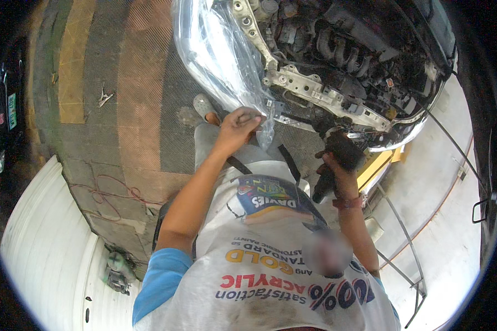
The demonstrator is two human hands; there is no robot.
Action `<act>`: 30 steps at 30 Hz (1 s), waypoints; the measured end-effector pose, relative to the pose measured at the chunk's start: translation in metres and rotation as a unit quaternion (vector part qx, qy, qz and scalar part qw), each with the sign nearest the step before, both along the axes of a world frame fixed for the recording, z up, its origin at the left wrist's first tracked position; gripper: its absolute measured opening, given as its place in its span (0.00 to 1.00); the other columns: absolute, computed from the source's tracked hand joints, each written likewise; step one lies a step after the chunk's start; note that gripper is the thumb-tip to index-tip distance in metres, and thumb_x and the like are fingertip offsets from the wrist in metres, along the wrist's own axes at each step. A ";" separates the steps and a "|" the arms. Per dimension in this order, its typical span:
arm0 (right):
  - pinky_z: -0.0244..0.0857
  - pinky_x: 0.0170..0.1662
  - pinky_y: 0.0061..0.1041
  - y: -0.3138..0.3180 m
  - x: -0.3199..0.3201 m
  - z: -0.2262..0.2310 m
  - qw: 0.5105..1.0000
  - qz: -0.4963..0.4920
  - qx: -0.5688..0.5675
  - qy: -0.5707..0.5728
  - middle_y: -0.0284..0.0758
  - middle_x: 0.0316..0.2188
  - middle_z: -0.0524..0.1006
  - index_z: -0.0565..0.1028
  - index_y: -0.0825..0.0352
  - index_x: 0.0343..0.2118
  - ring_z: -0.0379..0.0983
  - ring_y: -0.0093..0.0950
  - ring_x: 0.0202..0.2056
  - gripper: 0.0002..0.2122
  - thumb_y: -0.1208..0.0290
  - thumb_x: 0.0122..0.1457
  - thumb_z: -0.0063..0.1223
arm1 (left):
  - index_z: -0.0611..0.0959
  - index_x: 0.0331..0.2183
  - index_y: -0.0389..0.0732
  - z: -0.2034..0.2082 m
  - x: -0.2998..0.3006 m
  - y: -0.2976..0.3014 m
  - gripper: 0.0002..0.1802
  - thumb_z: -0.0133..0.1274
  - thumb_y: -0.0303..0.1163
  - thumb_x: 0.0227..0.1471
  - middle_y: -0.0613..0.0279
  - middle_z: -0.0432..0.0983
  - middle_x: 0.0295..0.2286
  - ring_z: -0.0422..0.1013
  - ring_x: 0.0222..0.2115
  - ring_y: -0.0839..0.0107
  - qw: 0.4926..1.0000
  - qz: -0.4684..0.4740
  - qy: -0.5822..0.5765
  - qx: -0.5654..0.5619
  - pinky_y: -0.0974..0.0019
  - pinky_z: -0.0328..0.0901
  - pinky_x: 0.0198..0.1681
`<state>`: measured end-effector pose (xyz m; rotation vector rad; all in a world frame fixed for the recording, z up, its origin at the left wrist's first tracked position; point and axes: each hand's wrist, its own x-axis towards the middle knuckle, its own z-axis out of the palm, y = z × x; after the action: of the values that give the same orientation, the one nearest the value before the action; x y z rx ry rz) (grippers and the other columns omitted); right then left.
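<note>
My left hand (pixel 241 128) is closed, thumb and fingers pinched together at the lower end of a sheet of clear plastic film (pixel 221 60). What the fingers hold, if anything, is too small to make out. The film covers the side of a car's front, and a loose tail of it hangs beside the fingertips. My right hand (pixel 341 175) is wrapped round a black drill-like power tool (pixel 343 151), its front end near the car's pale metal front crossbar (pixel 326 94). Part of the tool's grip is hidden by the hand.
Beyond the crossbar lies the exposed engine bay (pixel 342 49). A yellow box (pixel 378 168) and a thin metal frame (pixel 400 226) stand at right. A red cord (pixel 113 190) runs over the floor at left, near a white panel (pixel 44 243). Another car (pixel 8 110) is at far left.
</note>
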<state>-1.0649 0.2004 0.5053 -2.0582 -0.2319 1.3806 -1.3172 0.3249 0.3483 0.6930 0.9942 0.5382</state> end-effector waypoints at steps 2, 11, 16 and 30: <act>0.71 0.31 0.23 -0.015 0.012 -0.010 1.000 0.019 -0.020 -0.001 0.32 0.37 0.83 0.77 0.63 0.48 0.76 0.23 0.28 0.15 0.69 0.59 0.65 | 0.82 0.41 0.35 -0.011 -0.017 -0.016 0.12 0.60 0.31 0.58 0.64 0.80 0.33 0.75 0.32 0.74 0.999 -0.023 0.001 -0.026 0.70 0.69 0.35; 0.70 0.32 0.24 -0.052 0.039 -0.047 0.998 0.063 -0.020 0.016 0.32 0.37 0.82 0.76 0.63 0.49 0.75 0.23 0.28 0.17 0.69 0.58 0.65 | 0.78 0.46 0.39 -0.016 -0.071 -0.057 0.16 0.48 0.34 0.59 0.61 0.78 0.37 0.74 0.37 0.69 0.979 0.149 0.046 -0.129 0.66 0.69 0.44; 0.73 0.33 0.26 -0.081 0.052 -0.067 0.999 0.040 0.005 -0.007 0.31 0.38 0.80 0.75 0.63 0.51 0.77 0.25 0.31 0.18 0.71 0.57 0.66 | 0.76 0.50 0.35 -0.053 -0.134 -0.080 0.21 0.48 0.33 0.56 0.58 0.76 0.40 0.72 0.39 0.66 0.950 0.281 0.074 -0.114 0.61 0.68 0.47; 0.68 0.51 0.34 -0.280 -0.067 -0.130 0.984 -0.006 -0.026 -0.178 0.36 0.47 0.80 0.72 0.61 0.59 0.76 0.34 0.46 0.27 0.73 0.54 0.62 | 0.82 0.42 0.36 -0.103 -0.230 -0.101 0.18 0.53 0.42 0.60 0.60 0.79 0.36 0.73 0.35 0.68 0.951 0.030 0.300 -0.077 0.63 0.67 0.40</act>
<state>-1.1321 -0.0792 0.3757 -2.3372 -0.3350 1.0126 -1.5477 0.2243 0.2453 0.7027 1.6121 0.2960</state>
